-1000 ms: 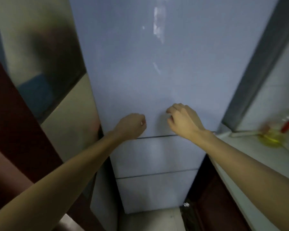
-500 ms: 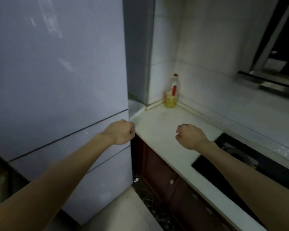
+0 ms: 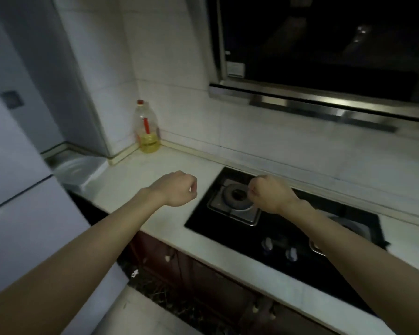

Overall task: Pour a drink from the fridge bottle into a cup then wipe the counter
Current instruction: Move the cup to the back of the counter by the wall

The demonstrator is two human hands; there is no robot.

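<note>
Both fists hover above the white bench (image 3: 155, 170): the left hand (image 3: 177, 188) over bare surface just left of the black gas hob (image 3: 288, 228), the right hand (image 3: 269, 194) over the hob's left burner (image 3: 236, 197). Each grip is curled tight and holds nothing. The fridge (image 3: 22, 189) stands at the bench's left end, its doors closed. In the bench's back left corner an oil bottle (image 3: 147, 128) with a red cap stands upright against the tiled wall. A range hood (image 3: 324, 56) hangs above the hob.
</note>
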